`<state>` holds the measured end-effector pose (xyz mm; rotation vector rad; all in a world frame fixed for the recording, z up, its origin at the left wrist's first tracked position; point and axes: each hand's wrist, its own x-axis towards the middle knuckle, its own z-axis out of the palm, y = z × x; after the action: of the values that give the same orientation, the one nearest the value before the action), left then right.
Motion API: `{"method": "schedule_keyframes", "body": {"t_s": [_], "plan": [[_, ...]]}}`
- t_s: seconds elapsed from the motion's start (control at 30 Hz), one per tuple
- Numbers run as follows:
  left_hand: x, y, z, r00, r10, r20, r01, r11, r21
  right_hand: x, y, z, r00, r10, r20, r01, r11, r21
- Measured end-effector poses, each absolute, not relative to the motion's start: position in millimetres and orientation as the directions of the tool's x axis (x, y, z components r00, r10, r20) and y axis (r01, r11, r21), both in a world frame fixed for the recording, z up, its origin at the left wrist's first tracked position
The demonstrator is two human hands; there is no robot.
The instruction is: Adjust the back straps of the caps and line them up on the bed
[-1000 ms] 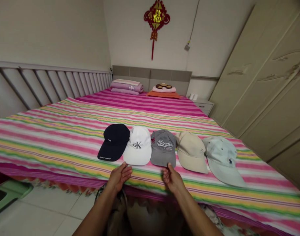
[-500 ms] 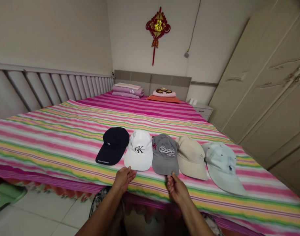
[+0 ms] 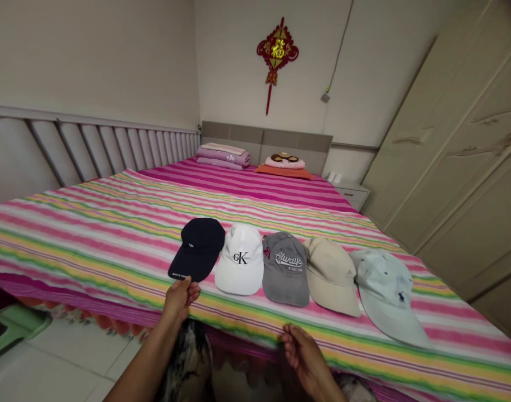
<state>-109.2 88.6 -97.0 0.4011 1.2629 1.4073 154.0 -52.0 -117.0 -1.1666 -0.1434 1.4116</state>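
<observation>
navy baseball cap point(image 3: 199, 248) sits at the left end of a row of five caps on our striped bedspread point(image 3: 92, 245), its brim toward us. our left hand point(image 3: 179, 298) is at that brim, its fingers point(image 3: 184, 287) pressed together with their tips at the brim's lower edge; whether they pinch it we cannot tell. our right hand point(image 3: 305, 357) lies lower, at the near edge of the bed and well below the gray cap, with loosely curled fingers and no cap in them. along the row come a white cap with a ck logo point(image 3: 240, 262), a gray cap lettered "always" point(image 3: 285, 269), a beige cap point(image 3: 331, 277) and a pale blue cap point(image 3: 387, 296), each just beside the next. all five rest on the bed, none lifted clear of it. the near bed edge runs close in front of the row, with a tile floor point(image 3: 58, 368) and a green stool point(image 3: 13, 329) below it on the left. open bedspread stretches behind the caps toward folded bedding point(image 3: 222, 156) and the headboard point(image 3: 266, 139), and a cream wardrobe point(image 3: 448, 167) stands along the right side
</observation>
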Motion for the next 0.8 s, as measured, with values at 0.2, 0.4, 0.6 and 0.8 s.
{"method": "schedule_keyframes", "body": {"t_s": [0.2, 0.4, 0.6, 0.8], "plan": [[-107.2, 83.7, -101.2, -0.274, 0.887, -0.372, -0.439, 0.229, 0.869, 128.7, -61.9, -130.0, 0.205, 0.813, -0.545, -0.615, -0.326, -0.718], [-105.5, 69.6, -112.3, -0.251, 0.918, -0.306, -0.339, 0.213, 0.916, 118.1, -63.9, -141.9, 0.201, 0.819, -0.537, -0.542, -0.363, -0.758], [-67.9, 14.3, -141.2, 0.067, 0.962, -0.265, -0.011, 0.266, 0.964, 110.7, -65.1, -143.4, 0.221, 0.861, -0.457, -0.412, -0.343, -0.844], [-61.2, -5.1, -76.0, 0.001, 1.0, -0.012, -0.03, 0.012, 0.999, 140.8, -78.2, -80.4, 0.453, 0.888, 0.075, 0.109, 0.028, -0.994]]}}
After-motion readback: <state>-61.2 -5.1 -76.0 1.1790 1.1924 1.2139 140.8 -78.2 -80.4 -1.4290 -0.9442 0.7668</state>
